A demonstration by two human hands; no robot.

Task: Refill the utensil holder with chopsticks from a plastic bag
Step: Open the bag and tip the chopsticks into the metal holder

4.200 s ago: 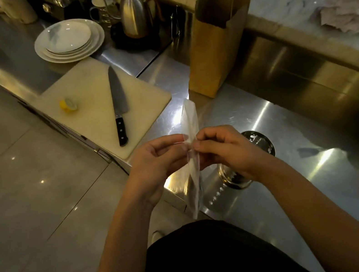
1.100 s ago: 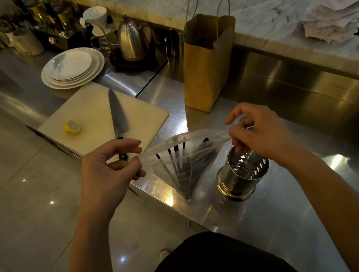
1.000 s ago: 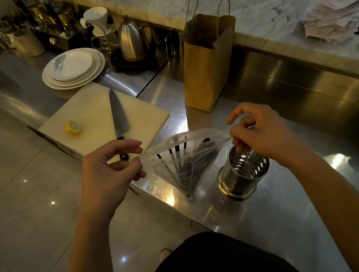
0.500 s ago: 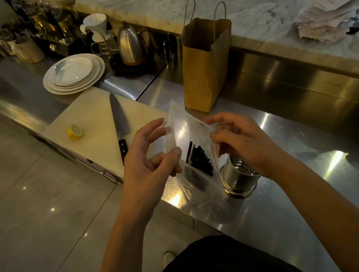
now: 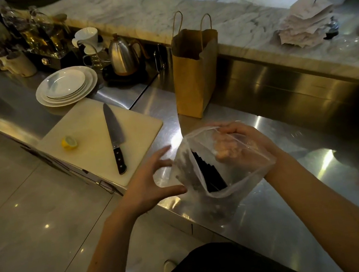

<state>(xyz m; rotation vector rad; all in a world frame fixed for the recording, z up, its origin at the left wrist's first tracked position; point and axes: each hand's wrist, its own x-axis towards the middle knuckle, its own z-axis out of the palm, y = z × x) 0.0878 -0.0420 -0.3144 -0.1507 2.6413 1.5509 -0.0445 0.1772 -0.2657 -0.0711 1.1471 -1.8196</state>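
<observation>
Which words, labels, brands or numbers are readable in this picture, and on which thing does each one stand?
No text can be read here.
On the stack of paper slips: any print is too blurred to read.
On the glass jug: the marks are too small to read.
On the paper bag: no print shows.
On the plastic bag: no label shows.

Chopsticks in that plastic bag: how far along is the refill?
Done: the plastic bag is open at the top. In hand: the right hand reaches into it toward the dark chopsticks, while the left hand rests against its side with spread fingers. Left: none are out yet, and the holder is hidden from view, so all the refilling remains.
</observation>
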